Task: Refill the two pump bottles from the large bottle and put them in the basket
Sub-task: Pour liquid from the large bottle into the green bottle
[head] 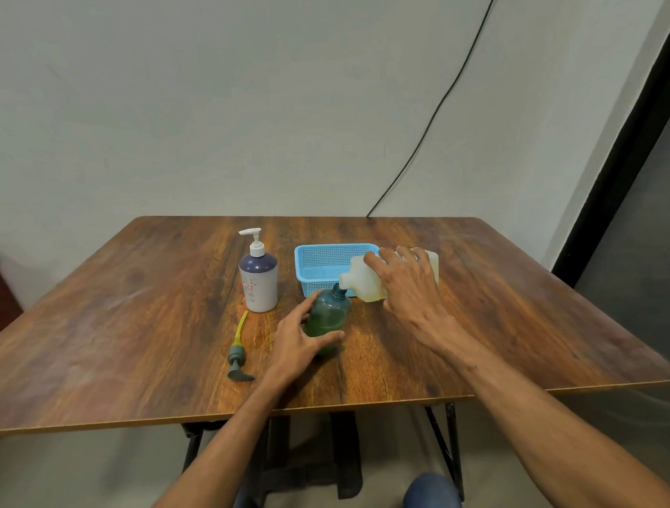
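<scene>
Right grip is wrapped round the large bottle, tipped sideways, spout just left of it over the neck of the green pump bottle. Left grip holds that one on the worktop.

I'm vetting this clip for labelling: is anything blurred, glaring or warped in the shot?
Head view: the light is soft and even, with faint shadows under the left hand and right hand; a pale sheen lies on the table at left; the large bottle looks washed out and soft-edged; the wide lens makes the door frame lean.
</scene>
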